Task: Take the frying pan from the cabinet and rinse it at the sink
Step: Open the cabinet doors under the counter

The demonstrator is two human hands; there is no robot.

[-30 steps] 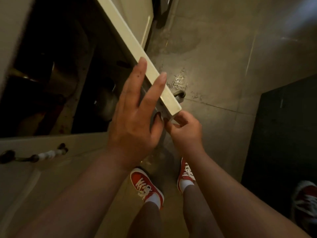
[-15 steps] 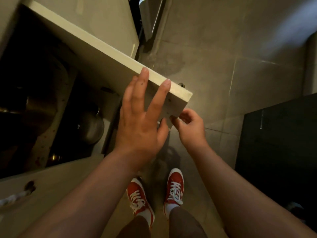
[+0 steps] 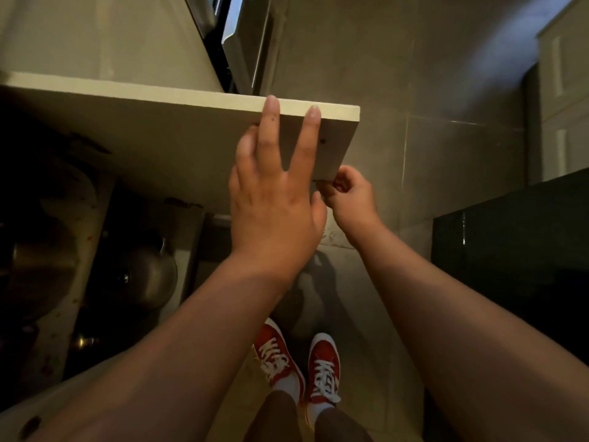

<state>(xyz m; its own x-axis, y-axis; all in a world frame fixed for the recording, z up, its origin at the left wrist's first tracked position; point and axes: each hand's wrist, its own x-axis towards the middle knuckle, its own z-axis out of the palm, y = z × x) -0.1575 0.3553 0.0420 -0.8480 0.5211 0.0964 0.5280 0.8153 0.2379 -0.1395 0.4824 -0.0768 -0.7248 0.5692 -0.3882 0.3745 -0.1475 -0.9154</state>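
no frying pan can be told for certain. the open cabinet [image 3: 95, 250] fills the dark area from 8 to 10 o'clock, and its contents are dim: a rounded metal pot lid with a knob [image 3: 143, 275] sits at about 8 o'clock, and a larger curved metal vessel [image 3: 35, 275] lies further out at 9 o'clock, partly cut off by the frame edge. whether either is the pan is unclear.

the cabinet door [image 3: 197, 132] is swung open, its pale edge running from 10 o'clock across to just past centre at 1 o'clock. the left hand [image 3: 274, 199] lies flat against the inner face of the door near its free end, fingers spread and straight, with two fingertips [image 3: 271, 105] reaching over the top edge. it presses on the door, not closed around anything. the right hand [image 3: 350, 199] is at the door's lower free corner, just right of centre, fingers curled in a loose fist that pinches at the corner; what it pinches is hidden by the fingers. the two hands touch at the thumb side.

both bare forearms run down to 7 and 5 o'clock. at 6 o'clock stand two red sneakers with white laces [image 3: 299, 368] on a grey tiled floor [image 3: 446, 90]. a dark glossy surface [image 3: 516, 256] takes up 3 to 4 o'clock. a metal appliance edge [image 3: 242, 36] shows at 12 o'clock.
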